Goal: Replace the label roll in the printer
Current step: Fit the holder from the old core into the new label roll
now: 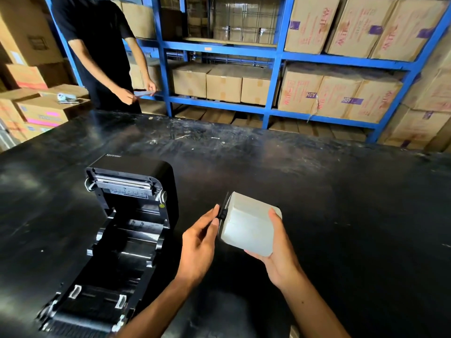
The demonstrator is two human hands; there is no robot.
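holding the label roll [249, 225] in both hands (printer [122, 230] open alongside).

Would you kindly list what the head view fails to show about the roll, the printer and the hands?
- Roll: its right end, hidden by the right hand.
- Black holder: mostly covered by left hand fingers.
- Printer: near end cut by the bottom edge.
- Printer's inner label: too small to read.

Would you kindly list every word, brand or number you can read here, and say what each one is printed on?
"Xprinter": on the raised lid of the open printer, top left corner.
"ADH": on purple tape across the cardboard boxes on the lower shelf; it appears upside down.
Red print on those boxes: too blurred to read.
White strip inside the printer lid: too small to read.
Label roll: no print visible.
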